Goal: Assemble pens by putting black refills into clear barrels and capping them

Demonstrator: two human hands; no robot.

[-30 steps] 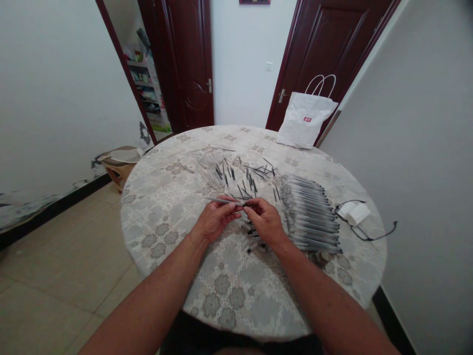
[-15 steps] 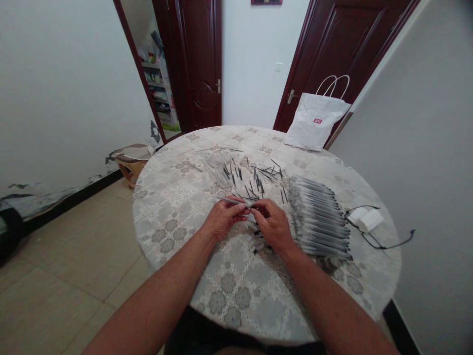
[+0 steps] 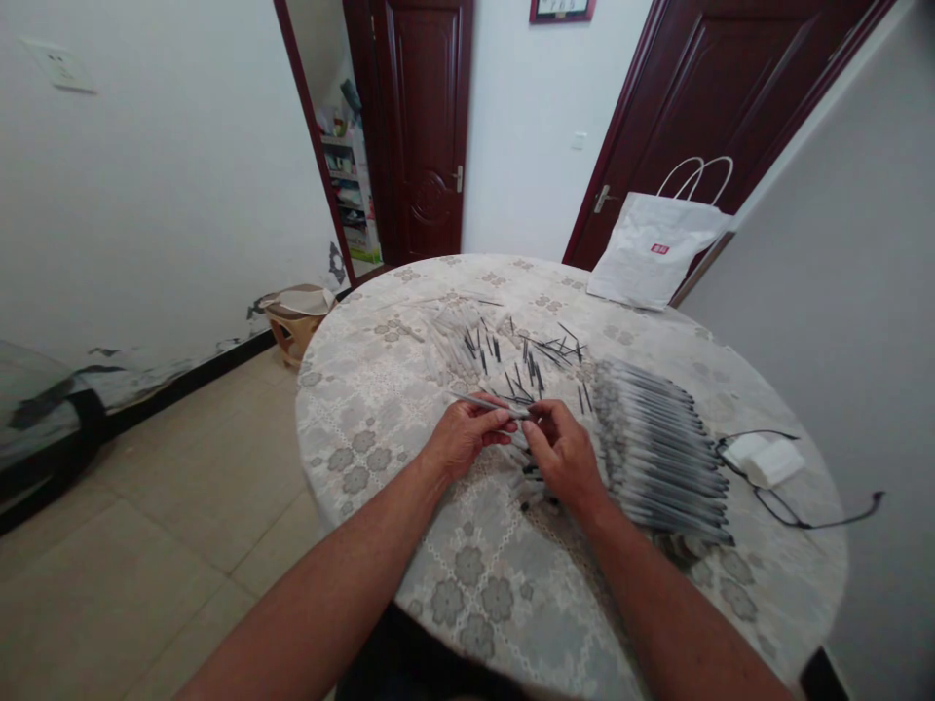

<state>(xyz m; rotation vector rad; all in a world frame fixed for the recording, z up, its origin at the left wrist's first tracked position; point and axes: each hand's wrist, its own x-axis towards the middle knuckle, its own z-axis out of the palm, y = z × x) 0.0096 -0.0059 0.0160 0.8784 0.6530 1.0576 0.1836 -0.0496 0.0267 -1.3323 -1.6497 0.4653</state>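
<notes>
My left hand (image 3: 464, 438) pinches a thin grey pen barrel (image 3: 478, 401) that points left over the round table (image 3: 380, 389). My right hand (image 3: 566, 453) meets it at the barrel's right end, fingers closed on a small dark part that I cannot make out. Loose black refills and pen parts (image 3: 526, 365) lie scattered just beyond the hands. A long row of assembled grey pens (image 3: 657, 448) lies to the right of my right hand. A few more pen pieces (image 3: 530, 482) sit under the right hand.
A white paper bag (image 3: 657, 258) leans at the table's far right edge. Eyeglasses (image 3: 804, 487) and a folded white tissue (image 3: 764, 460) lie at the right. A small stool (image 3: 296, 316) stands on the floor at the left wall. Two dark doors are behind.
The camera view has swung left, so everything sits further right in frame. Both hands stay together on the pen barrel with little change in grip.
</notes>
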